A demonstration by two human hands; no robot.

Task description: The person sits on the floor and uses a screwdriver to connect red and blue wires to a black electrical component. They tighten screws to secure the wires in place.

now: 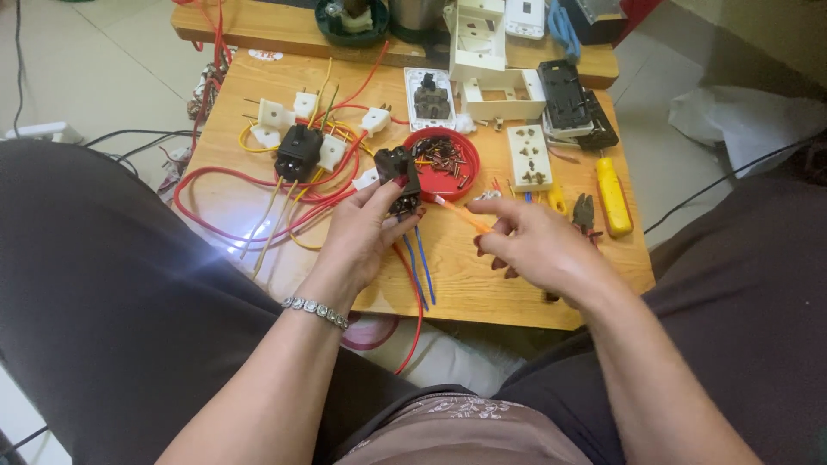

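Observation:
My left hand (362,234) holds a small black socket module (398,176) with red and blue wires (420,271) hanging from it over the wooden table (482,284). My right hand (527,241) pinches a thin orange screwdriver (461,212), whose tip points at the module. A red dish of small screws (444,164) sits just behind both hands.
Left of my hands lie a black socket block (298,151), white plugs (272,114) and tangled red and yellow wires (250,185). A white socket plate (528,157), pliers (584,213), a yellow tool (613,196) and black parts (570,105) are at the right.

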